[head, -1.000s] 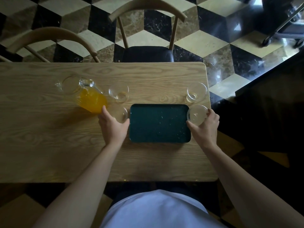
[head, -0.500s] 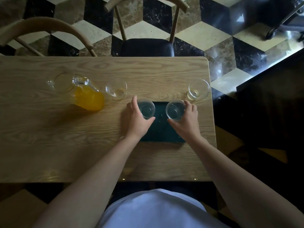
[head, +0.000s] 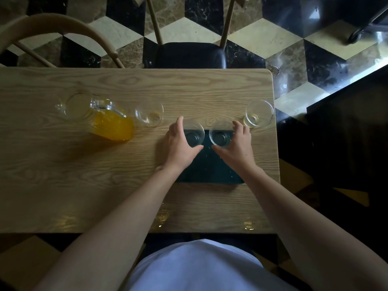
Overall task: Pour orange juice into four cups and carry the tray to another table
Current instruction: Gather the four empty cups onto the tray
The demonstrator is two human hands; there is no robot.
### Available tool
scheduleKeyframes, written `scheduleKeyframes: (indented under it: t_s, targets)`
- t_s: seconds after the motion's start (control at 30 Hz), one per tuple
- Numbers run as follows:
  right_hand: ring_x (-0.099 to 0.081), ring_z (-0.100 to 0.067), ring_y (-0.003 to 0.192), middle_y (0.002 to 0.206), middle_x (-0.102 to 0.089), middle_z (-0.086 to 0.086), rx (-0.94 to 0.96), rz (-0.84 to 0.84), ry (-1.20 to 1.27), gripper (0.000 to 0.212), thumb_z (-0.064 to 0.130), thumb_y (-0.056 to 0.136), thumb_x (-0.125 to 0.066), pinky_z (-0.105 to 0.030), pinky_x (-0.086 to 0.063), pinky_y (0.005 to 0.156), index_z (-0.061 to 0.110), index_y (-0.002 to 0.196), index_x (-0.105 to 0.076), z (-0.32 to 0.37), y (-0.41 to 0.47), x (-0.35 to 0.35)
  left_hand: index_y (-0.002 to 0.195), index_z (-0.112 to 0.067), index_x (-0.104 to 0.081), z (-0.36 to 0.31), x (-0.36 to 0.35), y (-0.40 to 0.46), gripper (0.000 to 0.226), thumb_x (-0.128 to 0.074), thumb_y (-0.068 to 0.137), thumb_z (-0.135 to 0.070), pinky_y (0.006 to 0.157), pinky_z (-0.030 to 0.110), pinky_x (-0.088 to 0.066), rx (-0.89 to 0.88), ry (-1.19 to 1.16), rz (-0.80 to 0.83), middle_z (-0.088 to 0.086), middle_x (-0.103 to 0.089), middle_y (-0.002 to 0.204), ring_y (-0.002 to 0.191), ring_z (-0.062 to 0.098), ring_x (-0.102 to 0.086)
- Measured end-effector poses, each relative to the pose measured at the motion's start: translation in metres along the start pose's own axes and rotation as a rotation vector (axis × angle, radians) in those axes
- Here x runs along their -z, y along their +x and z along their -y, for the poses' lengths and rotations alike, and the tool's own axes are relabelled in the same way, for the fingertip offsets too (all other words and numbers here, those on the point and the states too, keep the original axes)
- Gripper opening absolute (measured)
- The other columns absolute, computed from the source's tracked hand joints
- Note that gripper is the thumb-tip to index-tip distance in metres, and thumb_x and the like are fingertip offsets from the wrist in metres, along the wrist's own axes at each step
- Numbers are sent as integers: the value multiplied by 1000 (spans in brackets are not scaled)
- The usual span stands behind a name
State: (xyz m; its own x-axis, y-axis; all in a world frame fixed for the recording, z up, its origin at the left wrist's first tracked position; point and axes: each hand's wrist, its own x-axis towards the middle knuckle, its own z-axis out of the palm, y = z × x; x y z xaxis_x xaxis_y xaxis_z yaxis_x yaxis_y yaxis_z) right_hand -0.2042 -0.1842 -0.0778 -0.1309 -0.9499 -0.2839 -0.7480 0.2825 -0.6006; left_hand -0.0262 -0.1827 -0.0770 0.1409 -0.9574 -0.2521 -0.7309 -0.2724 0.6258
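Observation:
A dark green tray (head: 206,169) lies on the wooden table (head: 84,175), partly covered by my hands. My left hand (head: 180,148) curls around an empty glass cup (head: 193,134) at the tray's far edge. My right hand (head: 236,147) curls around a second empty cup (head: 220,134) right beside it. Whether the two cups rest on the tray or hover just above it I cannot tell. A third empty cup (head: 149,114) stands on the table left of the tray, a fourth (head: 259,113) near the right edge. A glass jug of orange juice (head: 98,116) stands at the left.
Two wooden chairs stand behind the table: one with a dark seat (head: 189,54) opposite me, another's curved back (head: 52,32) at the far left. The table's right edge (head: 277,154) drops to a dark area. The floor is patterned tile.
Both hands took a cup from beside the tray and brought the two cups together over the tray's far part. Since half a second ago they shifted only slightly.

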Motion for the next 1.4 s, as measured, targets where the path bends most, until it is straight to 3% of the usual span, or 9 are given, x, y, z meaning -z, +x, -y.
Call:
scheduleKeyframes:
  t_s: [0.57, 0.67, 0.77, 0.87, 0.97, 1.03, 1.1, 1.23, 1.4]
  targets:
    - [-36, -26, 132, 141, -39, -9, 17, 21, 93, 101, 38, 68, -80, -45, -36, 111, 11, 149, -27, -1, -1, -4, 149, -12, -29, 4, -2, 4, 105, -89, 67, -40, 105, 33, -36, -1, -5, 0, 13, -38, 146, 134, 28, -40]
    - [-33, -25, 135, 144, -36, -8, 18, 58, 114, 108, 44, 66, -81, -46, -36, 112, 13, 151, -22, -2, -1, -1, 150, -14, -29, 3, 2, 0, 108, -87, 66, -49, 105, 29, -31, -7, -38, -5, 13, -38, 147, 134, 25, -37]
    - [-35, -24, 137, 147, -33, -9, 16, 64, 159, 115, 56, 65, -80, -45, -36, 113, 14, 153, -19, -6, 0, 4, 148, -13, -34, 4, 12, -1, 96, -74, 74, -59, 106, 33, -34, 32, -92, -93, 10, -41, 145, 134, 23, -37]
    - [-42, -21, 133, 146, -35, -4, -11, 42, 216, 108, 69, 71, -70, -44, -42, 109, 15, 152, -23, -11, 2, 12, 142, -9, -43, 5, 27, 9, 74, -70, 84, -44, 102, 33, -41, 47, -131, -295, 10, -48, 138, 128, 23, -42]
    - [-46, -16, 127, 138, -44, -1, 11, -109, 210, 85, 64, 82, -62, -45, -47, 102, 14, 147, -36, -16, 7, 22, 141, -5, -44, 4, 44, 29, 66, -70, 85, -28, 104, 38, -43, 32, -27, -408, 15, -49, 139, 130, 28, -42]
    - [-42, -18, 126, 134, -49, -3, 55, -280, 101, 70, 55, 84, -60, -46, -43, 105, 15, 140, -45, -19, 17, 29, 145, -4, -39, 4, 54, 45, 70, -71, 85, -23, 110, 41, -39, 31, 94, -370, 17, -42, 146, 137, 31, -35]
    - [-35, -23, 130, 139, -46, -4, 26, -353, -28, 70, 54, 80, -62, -48, -34, 108, 19, 138, -44, -24, 33, 36, 150, -5, -31, 1, 59, 61, 78, -72, 85, -19, 117, 44, -30, 45, 207, -268, 19, -31, 155, 144, 34, -25]
    - [-26, -30, 138, 151, -33, -5, -120, -286, -172, 91, 55, 71, -68, -56, -26, 109, 19, 146, -31, -34, 67, 46, 156, -10, -12, -1, 68, 89, 95, -74, 83, -17, 122, 51, -17, 140, 374, -61, 20, -10, 164, 150, 41, -9]
    - [-26, -33, 140, 154, -29, -9, -204, -181, -206, 107, 59, 65, -69, -59, -26, 108, 17, 150, -20, -47, 87, 50, 155, -16, -11, 3, 76, 112, 104, -81, 79, -21, 113, 57, -32, 271, 522, 142, 22, -17, 159, 142, 47, -24]
